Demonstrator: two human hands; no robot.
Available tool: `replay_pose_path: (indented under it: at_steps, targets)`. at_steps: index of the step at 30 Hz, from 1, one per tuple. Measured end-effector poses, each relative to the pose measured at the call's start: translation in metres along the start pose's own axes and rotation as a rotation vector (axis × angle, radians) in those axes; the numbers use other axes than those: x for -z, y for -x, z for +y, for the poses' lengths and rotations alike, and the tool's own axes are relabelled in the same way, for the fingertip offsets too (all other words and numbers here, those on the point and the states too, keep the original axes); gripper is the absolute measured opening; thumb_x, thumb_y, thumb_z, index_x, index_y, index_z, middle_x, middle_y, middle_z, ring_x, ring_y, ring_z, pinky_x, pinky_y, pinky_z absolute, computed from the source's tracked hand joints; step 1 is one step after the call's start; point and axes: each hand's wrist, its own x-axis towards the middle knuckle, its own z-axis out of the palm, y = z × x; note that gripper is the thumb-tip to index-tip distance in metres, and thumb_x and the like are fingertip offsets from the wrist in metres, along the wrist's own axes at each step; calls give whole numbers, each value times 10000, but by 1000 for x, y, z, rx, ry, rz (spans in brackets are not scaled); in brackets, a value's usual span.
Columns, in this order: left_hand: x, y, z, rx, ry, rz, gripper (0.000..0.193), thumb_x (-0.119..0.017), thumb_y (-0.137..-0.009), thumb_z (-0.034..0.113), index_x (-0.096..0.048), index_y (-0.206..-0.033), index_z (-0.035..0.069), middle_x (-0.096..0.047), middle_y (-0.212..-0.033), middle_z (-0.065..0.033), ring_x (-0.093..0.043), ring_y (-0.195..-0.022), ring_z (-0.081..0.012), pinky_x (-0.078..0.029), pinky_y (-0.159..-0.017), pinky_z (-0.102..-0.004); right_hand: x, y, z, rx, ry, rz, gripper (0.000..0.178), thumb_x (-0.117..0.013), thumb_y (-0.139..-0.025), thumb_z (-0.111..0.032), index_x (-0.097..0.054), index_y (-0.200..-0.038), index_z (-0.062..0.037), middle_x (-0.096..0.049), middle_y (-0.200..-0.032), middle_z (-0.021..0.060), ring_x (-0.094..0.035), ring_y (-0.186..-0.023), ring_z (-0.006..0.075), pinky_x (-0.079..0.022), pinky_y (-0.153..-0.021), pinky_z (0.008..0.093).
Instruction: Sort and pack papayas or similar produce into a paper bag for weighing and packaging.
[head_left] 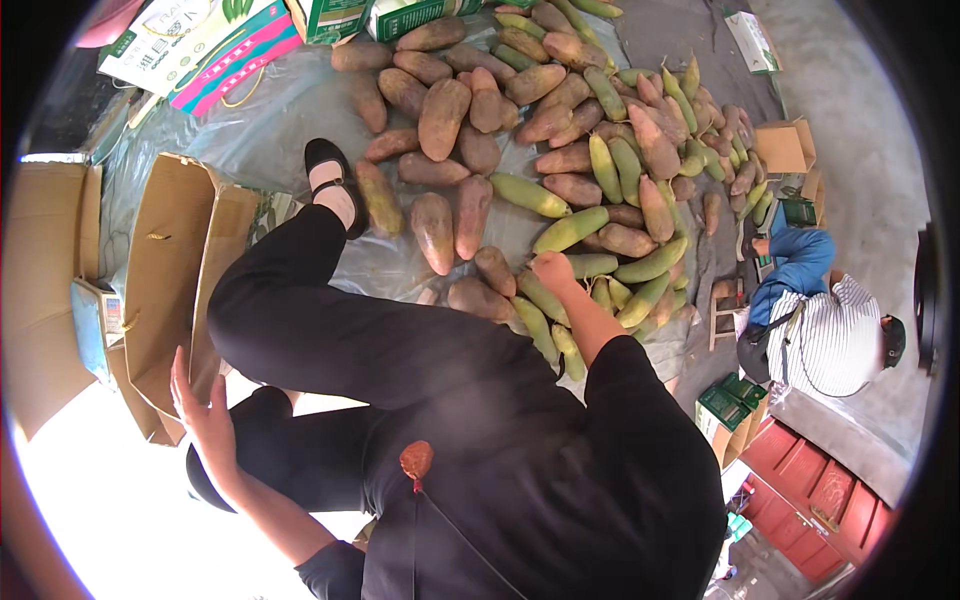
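Observation:
My left hand (207,425) is held up with its fingers stretched apart and nothing in it, beside an open cardboard box (165,270). My right hand (552,270) reaches into a pile of long, thick vegetables, its fingers curled in. What lies within those fingers is hidden. Touching or very near it are a green vegetable (570,229) above and another green vegetable (543,297) below. Brownish-pink vegetables (432,230) of similar shape lie to the left of that hand.
Clear plastic sheeting (375,265) lies under the pile. Printed cartons (225,55) stand at the far left. At the right, a person (820,340) in a striped top sits by a wooden stool (722,312). A small open box (785,147) and green packages (730,402) are nearby.

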Motion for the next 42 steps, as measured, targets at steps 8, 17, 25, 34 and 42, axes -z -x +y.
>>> replay_pose_path:
  at_steps: [8, 17, 25, 34, 42]
  targets:
    - [36, -23, -41, -87, -177, 98, 469, -565, -854, 105, -455, -1310, 98, -459, -1321, -145, -366, -1268, -309, -279, -1049, -425, 13, 7, 21, -95, 223, 39, 218, -518, -790, -156, -646, -916, -32, -632, -989, 188, -595, -947, 356, -475, -831, 434]
    - [24, -29, -44, -42, -142, 181, 386, -563, -854, 97, -526, -1234, 45, -521, -1245, -135, -470, -1182, -275, -358, -993, -368, 28, -13, -29, 115, 833, -79, 214, -498, -841, -160, -598, -1026, -119, -560, -1099, 67, -509, -1084, 250, -454, -848, 407]
    - [16, -33, -44, -73, -157, 225, 356, -587, -831, 99, -569, -1184, 58, -544, -1219, -127, -463, -1199, -284, -355, -998, -367, 23, -54, 12, 391, 1207, -191, 299, -487, -854, -205, -515, -1151, -186, -496, -1148, -3, -419, -1145, 197, -362, -906, 500]
    - [13, -31, -46, -46, -282, 265, 358, -639, -790, 179, -596, -1139, 111, -567, -1180, -97, -489, -1147, -269, -300, -1014, -420, 25, -52, -3, 487, 1337, -274, 198, -485, -855, -193, -587, -1024, -179, -518, -1090, 19, -456, -1108, 210, -346, -908, 489]
    - [14, -24, -48, 3, -283, 260, 336, -626, -803, 174, -593, -1129, 96, -581, -1135, -68, -502, -1128, -260, -231, -1061, -473, 47, -46, -58, 500, 1456, -325, 283, -593, -817, -184, -515, -1089, -190, -505, -1157, 9, -505, -1086, 224, -405, -889, 466]
